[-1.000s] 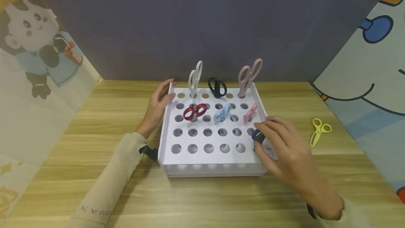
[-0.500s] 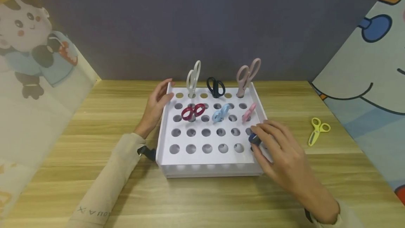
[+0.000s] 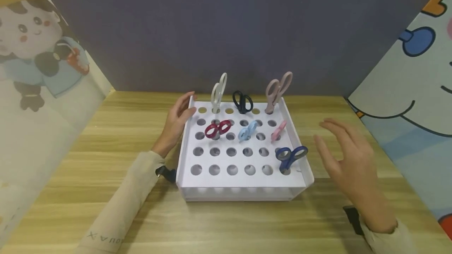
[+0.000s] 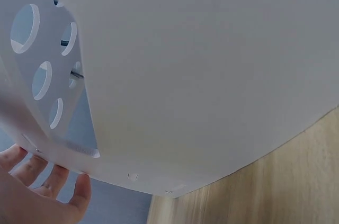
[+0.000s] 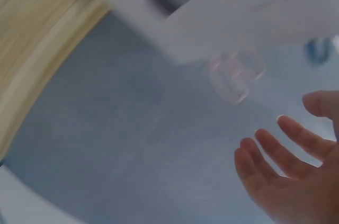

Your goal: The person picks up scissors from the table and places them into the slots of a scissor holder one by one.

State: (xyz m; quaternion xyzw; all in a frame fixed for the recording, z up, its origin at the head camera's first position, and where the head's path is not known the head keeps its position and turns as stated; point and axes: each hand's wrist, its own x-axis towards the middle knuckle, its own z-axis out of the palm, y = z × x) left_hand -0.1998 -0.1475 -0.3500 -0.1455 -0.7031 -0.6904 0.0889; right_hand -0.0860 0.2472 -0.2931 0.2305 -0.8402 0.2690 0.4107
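A white holed rack [image 3: 222,181] stands on the table, with several scissors upright in its holes, handles up. My left hand [image 3: 174,122] holds the rack's far left corner, thumb over the side wall; the left wrist view shows its fingers [image 4: 53,181] along the edge. Blue-handled scissors [image 3: 290,156] stand in the near right corner hole. To the right of the rack, my right hand [image 3: 351,164] hovers with nothing in it, fingers spread. The yellow scissors lie hidden behind this hand. In the right wrist view the right hand [image 5: 296,166] is likewise bare.
White scissors [image 3: 218,93], black scissors [image 3: 242,102] and mauve scissors [image 3: 278,91] stand in the back row. Further forward are dark red scissors [image 3: 217,129], light blue scissors [image 3: 248,130] and pink scissors [image 3: 279,130]. A grey wall [image 3: 226,30] rises behind the table.
My right hand has let go of the blue-handled scissors, which now stand in the rack, and has moved right over the yellow scissors' place. The left hand has kept its place.
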